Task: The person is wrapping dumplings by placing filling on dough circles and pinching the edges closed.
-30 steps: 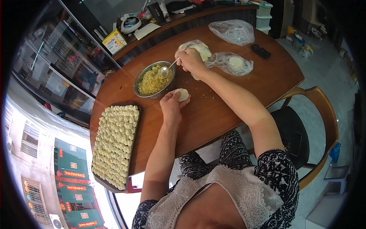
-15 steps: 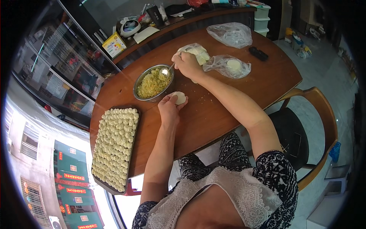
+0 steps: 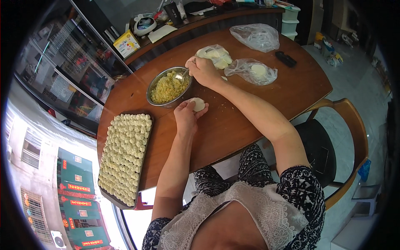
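Note:
My left hand (image 3: 187, 115) holds a round, pale dough wrapper (image 3: 197, 104) just in front of a metal bowl (image 3: 148, 96). Yellow crumbly filling (image 3: 168, 88) is heaped in that bowl. Over its right rim, my right hand (image 3: 203, 71) grips a metal spoon (image 3: 179, 77), whose head rests at the filling. To the left lies a dark tray (image 3: 143, 165) packed with rows of small pleated dumplings (image 3: 125, 156). Behind my right hand sits a stack of wrappers (image 3: 216, 55) in clear plastic; a single wrapper (image 3: 258, 70) lies on another plastic bag (image 3: 243, 71).
The bowl and tray stand on a brown wooden table (image 3: 216, 137). A crumpled clear bag (image 3: 256, 36) and a black object (image 3: 285, 58) lie at its far right. A wooden chair (image 3: 354, 133) stands to the right. Behind is a cluttered shelf (image 3: 200, 26) with a yellow-white box (image 3: 126, 44).
The spoon's head has dipped lower, into the filling. My right hand has shifted only slightly, and my left hand still holds the wrapper. The whole view has tilted a little.

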The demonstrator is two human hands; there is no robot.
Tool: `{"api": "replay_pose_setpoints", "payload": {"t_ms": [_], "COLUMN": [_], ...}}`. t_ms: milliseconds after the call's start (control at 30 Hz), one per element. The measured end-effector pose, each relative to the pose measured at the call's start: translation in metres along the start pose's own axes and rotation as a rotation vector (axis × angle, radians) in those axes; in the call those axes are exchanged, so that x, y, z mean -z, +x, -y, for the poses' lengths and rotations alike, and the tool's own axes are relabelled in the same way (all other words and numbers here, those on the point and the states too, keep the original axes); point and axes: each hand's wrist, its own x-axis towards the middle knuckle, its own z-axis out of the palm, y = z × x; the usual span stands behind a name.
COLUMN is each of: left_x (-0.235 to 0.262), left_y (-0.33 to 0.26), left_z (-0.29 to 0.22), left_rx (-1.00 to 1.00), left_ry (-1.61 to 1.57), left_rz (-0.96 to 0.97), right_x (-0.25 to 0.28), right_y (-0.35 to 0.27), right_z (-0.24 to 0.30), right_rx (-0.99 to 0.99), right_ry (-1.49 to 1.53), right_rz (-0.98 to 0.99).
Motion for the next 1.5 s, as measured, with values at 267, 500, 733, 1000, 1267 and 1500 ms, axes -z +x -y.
{"api": "replay_pose_setpoints", "payload": {"t_ms": [267, 500, 733, 1000, 1267, 1500], "left_x": [0.002, 0.000, 0.002, 0.005, 0.007, -0.004], "left_y": [0.001, 0.001, 0.001, 0.001, 0.007, -0.003], "left_z": [-0.003, -0.002, -0.003, -0.005, -0.001, -0.004], "left_rx": [0.018, 0.008, 0.027, 0.066, 0.167, 0.167], "left_ry": [0.020, -0.025, -0.011, -0.083, -0.230, -0.239], "left_rz": [-0.019, -0.053, -0.010, 0.033, 0.078, 0.081], "right_x": [0.014, 0.023, 0.029, 0.069, 0.108, 0.102], "right_y": [0.002, 0.002, -0.002, -0.017, -0.059, -0.093], "right_z": [0.006, 0.001, 0.001, 0.027, 0.042, 0.032], "right_rx": [-0.263, -0.360, -0.386, -0.399, -0.395, -0.164], "right_ry": [0.199, 0.408, 0.500, 0.582, 0.497, 0.165], "right_rz": [-0.036, -0.023, -0.032, -0.059, 0.041, 0.162]}}
